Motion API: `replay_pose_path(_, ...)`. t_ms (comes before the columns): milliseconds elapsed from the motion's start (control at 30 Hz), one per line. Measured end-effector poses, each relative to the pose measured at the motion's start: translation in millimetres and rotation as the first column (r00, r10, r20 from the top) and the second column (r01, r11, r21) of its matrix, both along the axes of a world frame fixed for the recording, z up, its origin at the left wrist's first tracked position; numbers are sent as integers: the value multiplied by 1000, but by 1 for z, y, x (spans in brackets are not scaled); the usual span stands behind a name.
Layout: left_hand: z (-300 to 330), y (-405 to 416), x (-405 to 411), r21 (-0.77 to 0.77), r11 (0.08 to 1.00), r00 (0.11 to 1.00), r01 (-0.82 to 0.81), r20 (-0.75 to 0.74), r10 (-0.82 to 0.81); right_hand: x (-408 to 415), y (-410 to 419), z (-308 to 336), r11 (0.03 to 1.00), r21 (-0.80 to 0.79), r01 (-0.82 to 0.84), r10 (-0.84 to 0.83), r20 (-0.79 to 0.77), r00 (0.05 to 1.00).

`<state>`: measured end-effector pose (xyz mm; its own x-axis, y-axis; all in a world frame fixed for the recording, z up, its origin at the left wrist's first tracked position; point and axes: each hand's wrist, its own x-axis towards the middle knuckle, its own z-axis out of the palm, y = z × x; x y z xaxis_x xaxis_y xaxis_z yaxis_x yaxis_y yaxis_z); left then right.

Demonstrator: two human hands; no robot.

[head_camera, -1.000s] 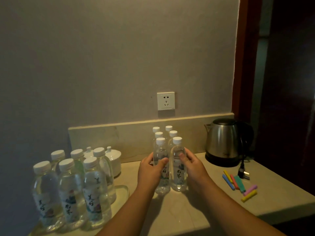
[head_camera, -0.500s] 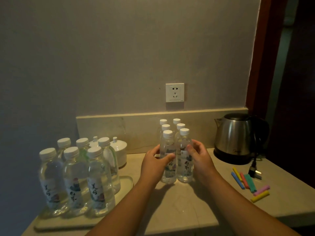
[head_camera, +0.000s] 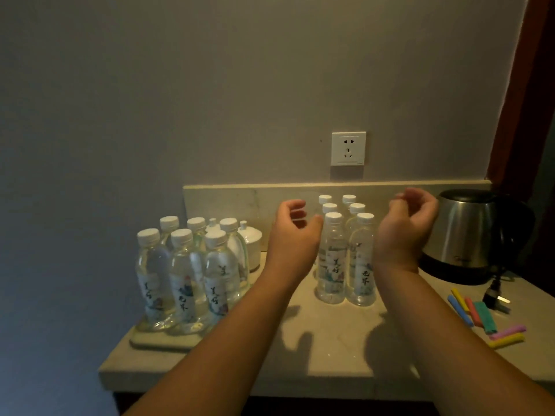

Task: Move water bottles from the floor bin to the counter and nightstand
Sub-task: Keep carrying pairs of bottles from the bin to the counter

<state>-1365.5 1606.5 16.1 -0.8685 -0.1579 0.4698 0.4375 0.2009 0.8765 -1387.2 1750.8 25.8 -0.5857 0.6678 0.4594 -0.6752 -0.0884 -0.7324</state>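
Both hands have let go: left hand, right hand loosely curled, empty.

Water bottles — clear, glossy plastic with matt white caps and printed paper-like labels. Kettle: brushed metal body with a dull sheen, black plastic base and handle. Counter and its backsplash — smooth, pale polished stone, faintly veined. Tray: smooth, light finish. Wall: matt paint. Socket: glossy white plastic. Lidded cups: glazed white ceramic.
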Motion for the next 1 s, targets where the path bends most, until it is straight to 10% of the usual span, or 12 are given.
replay_pose_path(167,53,-57,38,144,989,997,-39,-60,48,28,-91,57,942,154,-297,283,106,953)
replay_pose_path(400,74,-222,109,307,929,975,-206,-16,222,83,-283,80,628,256,-735,626,394,672)
replay_pose_path(667,43,-475,230,259,786,827,-561,198,525,151,-526,27,300,213,-930,715,595,367)
replay_pose_path(1000,-95,-681,322,247,556,591,-794,529,609,204,-738,-112,165,44,-985,617,775,138)
